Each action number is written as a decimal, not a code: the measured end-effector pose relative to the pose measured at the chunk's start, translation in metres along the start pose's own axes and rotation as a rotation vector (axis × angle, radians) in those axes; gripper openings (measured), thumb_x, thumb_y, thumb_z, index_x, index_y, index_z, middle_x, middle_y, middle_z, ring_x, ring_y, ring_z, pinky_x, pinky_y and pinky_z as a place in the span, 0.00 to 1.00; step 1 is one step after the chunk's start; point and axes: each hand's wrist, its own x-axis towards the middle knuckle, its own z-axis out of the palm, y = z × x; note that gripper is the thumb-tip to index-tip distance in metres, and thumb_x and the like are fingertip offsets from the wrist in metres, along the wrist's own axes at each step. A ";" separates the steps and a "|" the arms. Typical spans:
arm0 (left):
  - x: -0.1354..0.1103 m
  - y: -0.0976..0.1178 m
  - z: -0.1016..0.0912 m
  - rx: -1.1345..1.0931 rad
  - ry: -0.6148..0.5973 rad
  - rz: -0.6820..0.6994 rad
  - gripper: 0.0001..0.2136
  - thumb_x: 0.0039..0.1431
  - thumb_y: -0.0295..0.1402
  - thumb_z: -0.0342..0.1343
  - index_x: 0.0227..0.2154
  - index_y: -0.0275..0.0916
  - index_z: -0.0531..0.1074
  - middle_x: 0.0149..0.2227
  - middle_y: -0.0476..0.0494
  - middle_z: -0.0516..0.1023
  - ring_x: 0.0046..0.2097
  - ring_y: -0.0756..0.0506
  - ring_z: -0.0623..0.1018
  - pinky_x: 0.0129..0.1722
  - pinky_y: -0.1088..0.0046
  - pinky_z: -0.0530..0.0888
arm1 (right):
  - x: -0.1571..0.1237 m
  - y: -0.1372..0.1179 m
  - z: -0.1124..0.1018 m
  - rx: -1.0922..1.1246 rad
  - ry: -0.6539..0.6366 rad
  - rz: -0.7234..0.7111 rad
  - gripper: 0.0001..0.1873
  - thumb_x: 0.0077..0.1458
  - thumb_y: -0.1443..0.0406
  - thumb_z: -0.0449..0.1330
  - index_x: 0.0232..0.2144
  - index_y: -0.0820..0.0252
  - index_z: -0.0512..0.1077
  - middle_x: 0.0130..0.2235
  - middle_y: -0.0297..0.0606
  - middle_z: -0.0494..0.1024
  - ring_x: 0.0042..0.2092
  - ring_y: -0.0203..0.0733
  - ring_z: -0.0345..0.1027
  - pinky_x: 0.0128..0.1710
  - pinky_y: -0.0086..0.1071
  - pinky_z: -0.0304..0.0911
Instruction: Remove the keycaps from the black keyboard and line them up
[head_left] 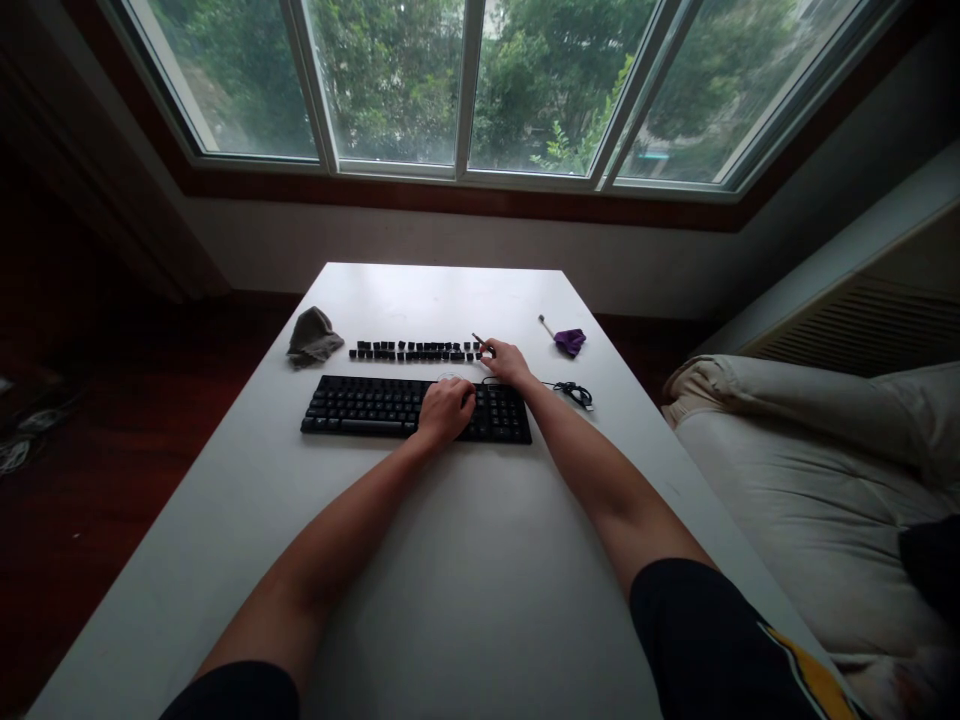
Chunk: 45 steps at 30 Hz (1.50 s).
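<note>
A black keyboard (pixel 360 405) lies across the white table. My left hand (pixel 448 407) rests on its right half with the fingers curled in; whatever they hold, if anything, is hidden. A faint thin loop shows just beyond those fingers, too small to name. Behind the keyboard, my right hand (pixel 506 362) pinches a slim dark stick (pixel 478 339), its tip pointing up and left. The stick is beside the right end of two rows of loose black keycaps (pixel 420 350).
A grey cloth (pixel 313 338) lies at the table's left. At the right are a purple cloth (pixel 570 342), a small stick with a dark tip (pixel 545 324) and a coiled black cable (pixel 576 394). A pale sofa (pixel 787 480) stands beside the white table (pixel 480 560).
</note>
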 end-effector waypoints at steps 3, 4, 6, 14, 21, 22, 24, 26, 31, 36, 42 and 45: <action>0.000 0.000 0.001 0.001 -0.004 0.002 0.06 0.66 0.33 0.50 0.39 0.43 0.73 0.42 0.44 0.77 0.47 0.42 0.74 0.47 0.64 0.67 | 0.001 0.001 0.001 -0.043 -0.035 0.025 0.14 0.54 0.62 0.61 0.43 0.52 0.76 0.37 0.36 0.79 0.34 0.40 0.67 0.37 0.31 0.60; 0.000 0.001 0.001 0.004 -0.005 0.001 0.06 0.66 0.33 0.51 0.39 0.43 0.73 0.42 0.44 0.77 0.47 0.43 0.74 0.47 0.64 0.67 | 0.001 0.000 0.001 -0.051 -0.040 0.029 0.14 0.54 0.62 0.60 0.44 0.52 0.75 0.37 0.37 0.79 0.34 0.41 0.67 0.37 0.31 0.60; 0.000 0.001 0.000 0.010 -0.006 0.000 0.06 0.66 0.33 0.51 0.39 0.43 0.73 0.42 0.44 0.77 0.47 0.43 0.74 0.48 0.64 0.67 | 0.001 -0.002 0.000 -0.061 -0.045 0.031 0.14 0.55 0.62 0.60 0.45 0.52 0.75 0.39 0.37 0.79 0.35 0.41 0.67 0.38 0.31 0.60; 0.000 0.002 -0.001 0.014 -0.016 0.005 0.07 0.66 0.33 0.51 0.39 0.43 0.74 0.42 0.44 0.77 0.48 0.42 0.74 0.48 0.64 0.67 | -0.002 -0.014 -0.005 -0.083 -0.039 0.057 0.17 0.55 0.61 0.62 0.49 0.51 0.72 0.40 0.38 0.79 0.40 0.44 0.69 0.40 0.32 0.60; 0.000 0.003 -0.001 0.010 -0.009 0.000 0.07 0.66 0.33 0.51 0.40 0.43 0.74 0.42 0.43 0.78 0.48 0.42 0.74 0.48 0.63 0.67 | -0.027 -0.029 -0.027 0.238 0.148 -0.040 0.17 0.65 0.52 0.50 0.43 0.55 0.72 0.32 0.36 0.77 0.34 0.43 0.69 0.37 0.33 0.61; 0.000 0.003 -0.002 0.010 -0.012 0.000 0.07 0.66 0.33 0.51 0.40 0.43 0.75 0.42 0.43 0.78 0.48 0.42 0.74 0.48 0.63 0.67 | -0.033 -0.032 -0.031 0.294 0.170 -0.066 0.19 0.66 0.51 0.48 0.43 0.55 0.72 0.32 0.36 0.76 0.34 0.42 0.68 0.38 0.33 0.61; 0.000 0.003 -0.002 0.011 -0.017 -0.003 0.08 0.66 0.33 0.51 0.40 0.43 0.75 0.43 0.43 0.78 0.48 0.42 0.74 0.48 0.62 0.67 | -0.045 -0.039 -0.038 0.386 0.175 -0.100 0.23 0.67 0.49 0.44 0.43 0.55 0.72 0.30 0.35 0.74 0.32 0.41 0.68 0.37 0.32 0.62; 0.000 0.003 -0.001 0.013 -0.018 -0.008 0.08 0.66 0.33 0.51 0.40 0.43 0.75 0.42 0.43 0.78 0.48 0.42 0.74 0.48 0.62 0.67 | -0.056 -0.045 -0.044 0.425 0.184 -0.160 0.26 0.67 0.48 0.43 0.41 0.57 0.74 0.33 0.37 0.74 0.34 0.40 0.68 0.39 0.32 0.63; -0.001 0.002 0.001 0.024 -0.005 0.001 0.08 0.65 0.33 0.52 0.39 0.44 0.77 0.42 0.43 0.78 0.48 0.41 0.73 0.48 0.62 0.68 | -0.075 -0.045 -0.050 0.432 0.118 -0.222 0.24 0.65 0.48 0.49 0.35 0.58 0.74 0.29 0.34 0.72 0.31 0.38 0.65 0.36 0.32 0.62; 0.000 0.001 0.002 0.032 -0.016 0.004 0.09 0.65 0.34 0.52 0.40 0.44 0.78 0.43 0.43 0.77 0.48 0.41 0.73 0.50 0.61 0.68 | -0.079 -0.032 -0.043 0.564 0.054 -0.127 0.22 0.61 0.46 0.52 0.40 0.56 0.72 0.27 0.32 0.73 0.26 0.36 0.66 0.30 0.31 0.63; 0.000 0.002 0.002 0.025 -0.031 -0.023 0.10 0.65 0.35 0.52 0.41 0.44 0.80 0.43 0.42 0.77 0.49 0.41 0.73 0.51 0.61 0.68 | -0.077 -0.022 -0.043 0.534 -0.036 -0.123 0.20 0.62 0.48 0.52 0.38 0.57 0.71 0.27 0.33 0.75 0.29 0.38 0.69 0.31 0.31 0.65; 0.000 0.003 0.002 0.026 -0.022 -0.017 0.10 0.65 0.35 0.52 0.40 0.44 0.80 0.42 0.42 0.78 0.49 0.40 0.73 0.51 0.61 0.68 | -0.079 -0.023 -0.045 0.476 -0.063 -0.158 0.18 0.61 0.49 0.54 0.35 0.57 0.72 0.26 0.33 0.75 0.29 0.39 0.70 0.32 0.32 0.66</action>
